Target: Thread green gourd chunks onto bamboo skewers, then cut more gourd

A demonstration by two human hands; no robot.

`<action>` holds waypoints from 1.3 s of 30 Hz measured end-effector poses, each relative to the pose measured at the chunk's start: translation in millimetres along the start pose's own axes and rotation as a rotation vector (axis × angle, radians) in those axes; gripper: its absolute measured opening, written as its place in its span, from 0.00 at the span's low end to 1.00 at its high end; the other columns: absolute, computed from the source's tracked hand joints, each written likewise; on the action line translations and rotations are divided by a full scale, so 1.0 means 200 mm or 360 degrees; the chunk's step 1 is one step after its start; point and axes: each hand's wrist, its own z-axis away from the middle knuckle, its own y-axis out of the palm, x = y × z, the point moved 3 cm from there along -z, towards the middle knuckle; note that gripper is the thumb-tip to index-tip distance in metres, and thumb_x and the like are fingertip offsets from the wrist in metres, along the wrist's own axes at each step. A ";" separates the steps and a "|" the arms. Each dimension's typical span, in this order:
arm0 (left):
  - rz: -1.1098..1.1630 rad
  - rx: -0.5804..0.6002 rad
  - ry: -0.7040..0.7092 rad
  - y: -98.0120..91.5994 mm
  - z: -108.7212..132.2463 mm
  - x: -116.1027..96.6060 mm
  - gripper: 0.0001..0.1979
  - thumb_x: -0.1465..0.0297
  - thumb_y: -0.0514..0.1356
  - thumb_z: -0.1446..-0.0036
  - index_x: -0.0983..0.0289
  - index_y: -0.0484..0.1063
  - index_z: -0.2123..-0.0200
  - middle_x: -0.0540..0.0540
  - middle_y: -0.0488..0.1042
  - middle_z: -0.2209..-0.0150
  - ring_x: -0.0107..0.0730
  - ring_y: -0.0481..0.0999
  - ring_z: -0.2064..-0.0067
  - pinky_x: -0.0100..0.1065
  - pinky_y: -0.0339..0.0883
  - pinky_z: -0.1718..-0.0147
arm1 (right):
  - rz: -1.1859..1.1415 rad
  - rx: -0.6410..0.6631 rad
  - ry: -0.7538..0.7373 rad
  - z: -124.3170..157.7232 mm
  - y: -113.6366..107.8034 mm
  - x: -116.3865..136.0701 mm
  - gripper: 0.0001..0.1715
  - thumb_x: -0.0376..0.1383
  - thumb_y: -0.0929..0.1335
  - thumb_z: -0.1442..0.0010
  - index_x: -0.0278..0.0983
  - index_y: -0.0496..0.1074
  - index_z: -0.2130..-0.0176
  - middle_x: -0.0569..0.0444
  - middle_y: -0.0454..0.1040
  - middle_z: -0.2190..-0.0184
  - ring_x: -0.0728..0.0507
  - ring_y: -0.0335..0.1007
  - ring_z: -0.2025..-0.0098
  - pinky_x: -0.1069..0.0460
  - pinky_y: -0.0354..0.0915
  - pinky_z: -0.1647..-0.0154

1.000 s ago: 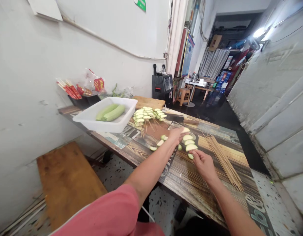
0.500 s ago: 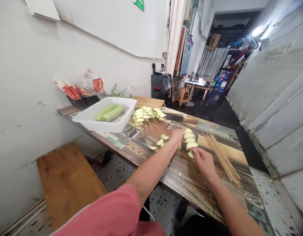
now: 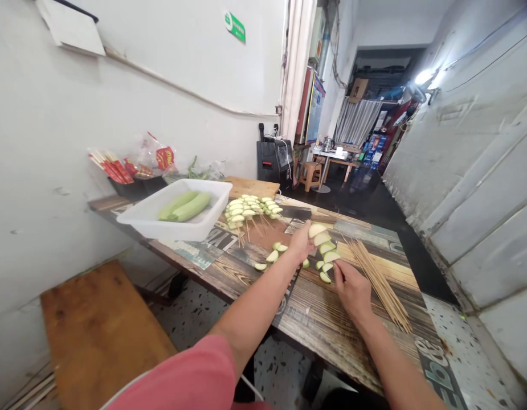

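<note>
Right hand (image 3: 352, 287) has edged toward the thin tan wooden sticks (image 3: 380, 282), pinching the near end of the pale, green-rimmed half-moon slices (image 3: 327, 248) above the patchwork wood-look bench (image 3: 318, 319), in from its front edge. Left hand (image 3: 301, 247) curls at the far end, grip hidden. I'd keep slices lined up, pushing gently.

The wooden table (image 3: 314, 313) has a white tub (image 3: 137, 228), a board (image 3: 252, 187), a knife (image 3: 295, 213), thin sticks (image 3: 380, 285) and green slices (image 3: 272, 256) on it.

Seemingly a small eatery (skewers (image 3: 376, 279), chopsticks (image 3: 113, 167)).
</note>
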 end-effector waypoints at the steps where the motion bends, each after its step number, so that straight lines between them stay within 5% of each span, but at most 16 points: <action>1: 0.0011 0.0062 0.0002 0.01 0.01 -0.01 0.21 0.60 0.48 0.37 0.72 0.72 0.59 0.63 0.77 0.67 0.35 0.78 0.69 0.34 0.71 0.67 | 0.0020 0.0000 -0.0025 0.00 0.00 0.00 0.17 0.37 0.60 0.36 0.33 0.75 0.59 0.47 0.79 0.63 0.45 0.75 0.65 0.54 0.66 0.63; 8: 0.0011 0.0259 0.0016 0.05 0.04 0.00 0.24 0.56 0.49 0.39 0.73 0.71 0.56 0.64 0.77 0.67 0.37 0.78 0.69 0.36 0.71 0.67 | 0.0026 0.0024 0.0047 0.01 0.02 -0.02 0.18 0.37 0.60 0.36 0.34 0.75 0.58 0.47 0.79 0.62 0.46 0.75 0.66 0.54 0.66 0.63; 12: -0.0219 0.0101 0.0084 0.03 0.03 -0.03 0.25 0.56 0.47 0.38 0.70 0.73 0.59 0.63 0.77 0.68 0.35 0.77 0.69 0.33 0.70 0.69 | -0.0002 0.0095 0.0139 0.00 0.02 -0.02 0.20 0.39 0.58 0.36 0.33 0.75 0.57 0.46 0.78 0.61 0.45 0.75 0.64 0.53 0.65 0.62; 15: -0.0795 -0.0136 0.0323 -0.07 0.06 -0.17 0.21 0.59 0.49 0.38 0.68 0.75 0.62 0.61 0.77 0.68 0.34 0.76 0.68 0.31 0.68 0.68 | 0.0051 0.0065 0.0228 -0.01 0.00 -0.04 0.22 0.40 0.57 0.36 0.33 0.76 0.58 0.46 0.78 0.61 0.44 0.74 0.64 0.53 0.64 0.63; 19: -0.2007 -0.0442 0.0729 -0.23 0.15 -0.45 0.07 0.69 0.62 0.50 0.64 0.78 0.67 0.56 0.78 0.67 0.36 0.75 0.62 0.30 0.64 0.60 | 0.0147 0.0032 0.0348 -0.01 0.00 -0.07 0.23 0.41 0.58 0.38 0.33 0.76 0.59 0.45 0.78 0.65 0.43 0.73 0.67 0.53 0.61 0.66; 23: -0.2604 -0.0296 0.0473 -0.32 0.18 -0.51 0.09 0.75 0.65 0.58 0.62 0.78 0.69 0.55 0.77 0.69 0.39 0.75 0.61 0.30 0.63 0.59 | 0.0133 0.0051 0.0346 -0.01 0.02 -0.07 0.22 0.40 0.59 0.38 0.33 0.77 0.59 0.45 0.79 0.65 0.43 0.73 0.68 0.53 0.60 0.67; 30: -0.2200 -0.0551 0.0359 -0.40 0.11 -0.39 0.11 0.80 0.68 0.65 0.63 0.69 0.86 0.60 0.75 0.74 0.47 0.73 0.52 0.36 0.60 0.49 | 0.0102 0.0041 0.0452 -0.01 0.01 -0.10 0.23 0.43 0.59 0.39 0.33 0.77 0.60 0.46 0.78 0.69 0.44 0.70 0.71 0.53 0.59 0.69; 39: -0.2299 -0.0546 0.0493 -0.42 0.08 -0.40 0.09 0.84 0.65 0.65 0.65 0.73 0.83 0.62 0.76 0.68 0.49 0.73 0.53 0.39 0.61 0.49 | 0.0054 0.0051 0.0440 -0.02 0.01 -0.10 0.23 0.42 0.58 0.39 0.34 0.77 0.60 0.46 0.78 0.67 0.43 0.71 0.69 0.52 0.60 0.68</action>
